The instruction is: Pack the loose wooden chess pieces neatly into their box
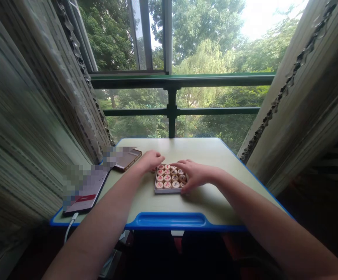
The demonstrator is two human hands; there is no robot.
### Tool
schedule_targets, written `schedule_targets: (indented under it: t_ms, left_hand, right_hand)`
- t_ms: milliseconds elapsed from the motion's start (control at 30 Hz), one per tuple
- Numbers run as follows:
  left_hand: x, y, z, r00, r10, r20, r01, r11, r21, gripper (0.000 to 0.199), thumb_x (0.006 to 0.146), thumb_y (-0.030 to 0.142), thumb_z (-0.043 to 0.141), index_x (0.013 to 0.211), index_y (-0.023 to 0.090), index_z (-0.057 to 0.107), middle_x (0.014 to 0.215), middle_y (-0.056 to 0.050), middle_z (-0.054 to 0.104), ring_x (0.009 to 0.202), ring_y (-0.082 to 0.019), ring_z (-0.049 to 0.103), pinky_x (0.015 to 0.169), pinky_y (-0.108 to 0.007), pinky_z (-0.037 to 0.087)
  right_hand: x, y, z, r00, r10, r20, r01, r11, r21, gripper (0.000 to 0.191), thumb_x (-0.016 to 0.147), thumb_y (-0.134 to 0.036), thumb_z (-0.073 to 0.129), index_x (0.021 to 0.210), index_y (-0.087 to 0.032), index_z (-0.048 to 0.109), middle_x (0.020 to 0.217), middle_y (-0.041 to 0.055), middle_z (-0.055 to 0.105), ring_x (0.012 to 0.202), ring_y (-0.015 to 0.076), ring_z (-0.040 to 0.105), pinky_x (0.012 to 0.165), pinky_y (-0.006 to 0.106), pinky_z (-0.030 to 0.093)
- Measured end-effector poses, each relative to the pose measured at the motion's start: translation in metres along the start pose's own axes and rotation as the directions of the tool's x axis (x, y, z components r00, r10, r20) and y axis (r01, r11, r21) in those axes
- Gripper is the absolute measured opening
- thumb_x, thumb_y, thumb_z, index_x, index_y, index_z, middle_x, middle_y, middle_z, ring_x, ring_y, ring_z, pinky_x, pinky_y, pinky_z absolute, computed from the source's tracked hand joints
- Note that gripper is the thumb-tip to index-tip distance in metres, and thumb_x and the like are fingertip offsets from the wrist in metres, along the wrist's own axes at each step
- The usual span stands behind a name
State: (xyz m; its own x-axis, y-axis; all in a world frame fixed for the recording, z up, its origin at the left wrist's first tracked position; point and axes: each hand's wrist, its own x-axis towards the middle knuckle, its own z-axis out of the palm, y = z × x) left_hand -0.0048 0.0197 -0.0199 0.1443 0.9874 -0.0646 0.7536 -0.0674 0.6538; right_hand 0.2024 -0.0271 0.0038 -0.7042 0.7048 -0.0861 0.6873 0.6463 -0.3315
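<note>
Round wooden Chinese chess pieces [167, 178] with red and black characters sit in rows inside a shallow white box [169, 191] on the table. At the box's far left corner, my left hand [152, 160] has its fingers curled against the edge. My right hand [194, 174] spans the right side of the box. Its thumb is at the near right corner and its fingers reach over the far row, covering some of the pieces there. The box lies flat between both hands.
The pale table [215, 155] has a blue rim with a moulded tray [170, 219] at the front. To the left lie an open box lid [128, 160] and a tablet-like device [94, 186] with a white cable [71, 223]. Curtains [276, 151] flank a window with a green railing [186, 81].
</note>
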Motion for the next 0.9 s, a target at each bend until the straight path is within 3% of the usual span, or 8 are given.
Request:
schedule_targets:
  t_ms: [133,233,333,400,467,567,900]
  left_hand:
    - [0.005,-0.003,0.002,1.0,0.007,-0.015,-0.009,0.996,-0.087,0.025,0.07,0.036,0.05,0.066,0.012,0.059,0.062,-0.004,0.06,0.048,-0.013,0.054,0.045,-0.023,0.045]
    - [0.006,-0.005,0.002,0.996,0.068,-0.058,-0.071,0.997,-0.045,0.025,0.069,0.034,0.05,0.069,0.012,0.063,0.065,-0.005,0.063,0.056,-0.015,0.057,0.052,-0.024,0.046]
    - [0.004,-0.003,0.001,0.974,0.209,-0.087,-0.206,0.978,0.039,0.026,0.068,0.033,0.051,0.076,0.013,0.067,0.075,-0.006,0.068,0.07,-0.017,0.06,0.064,-0.026,0.046]
    - [0.003,-0.002,0.0,0.96,0.267,-0.082,-0.263,0.963,0.055,0.028,0.068,0.033,0.052,0.079,0.014,0.069,0.078,-0.006,0.069,0.074,-0.018,0.06,0.068,-0.026,0.045]
    - [0.001,0.0,0.0,0.954,0.287,-0.081,-0.282,0.957,0.07,0.028,0.068,0.033,0.053,0.078,0.014,0.07,0.078,-0.006,0.068,0.073,-0.018,0.059,0.068,-0.026,0.045]
    - [0.0,0.002,0.002,0.946,0.314,-0.081,-0.305,0.946,0.109,0.026,0.067,0.033,0.055,0.077,0.015,0.07,0.081,-0.006,0.067,0.073,-0.017,0.057,0.068,-0.026,0.044]
    - [0.002,0.002,0.004,0.94,0.326,-0.096,-0.313,0.941,0.132,0.028,0.069,0.036,0.053,0.077,0.015,0.07,0.084,-0.005,0.066,0.075,-0.016,0.056,0.07,-0.024,0.044]
  right_hand:
    - [0.002,0.009,0.002,0.999,0.008,-0.034,-0.008,1.0,0.013,0.102,0.05,-0.047,0.074,0.137,-0.022,0.029,0.132,0.0128,0.041,0.12,0.0318,0.034,0.097,0.044,0.032]
    - [0.004,0.015,0.001,0.999,0.007,-0.039,-0.005,0.999,0.047,0.101,0.05,-0.05,0.074,0.137,-0.021,0.03,0.131,0.0129,0.042,0.121,0.0312,0.034,0.098,0.044,0.032]
    - [0.009,0.02,0.0,0.989,-0.002,-0.151,0.017,0.995,0.098,0.071,0.065,-0.05,0.065,0.128,-0.022,0.045,0.126,0.0116,0.047,0.117,0.0274,0.041,0.096,0.042,0.034]
    - [0.015,0.025,0.003,0.955,0.009,-0.296,0.026,0.993,0.113,0.04,0.078,-0.041,0.055,0.112,-0.02,0.059,0.116,0.0108,0.054,0.109,0.0237,0.048,0.094,0.039,0.036]
    - [0.022,0.03,0.008,0.908,0.02,-0.419,0.029,0.993,0.111,0.025,0.083,-0.03,0.048,0.096,-0.018,0.066,0.106,0.0101,0.058,0.101,0.0205,0.052,0.093,0.037,0.037]
    - [0.03,0.038,0.015,0.871,0.013,-0.491,0.04,0.994,0.098,0.023,0.083,-0.023,0.047,0.088,-0.018,0.069,0.1,0.0088,0.06,0.094,0.0184,0.054,0.09,0.035,0.039]
    - [0.043,0.034,0.018,0.846,0.045,-0.532,0.008,0.995,0.097,0.013,0.073,-0.023,0.059,0.077,-0.019,0.071,0.091,0.006,0.061,0.088,0.0184,0.053,0.086,0.033,0.039]
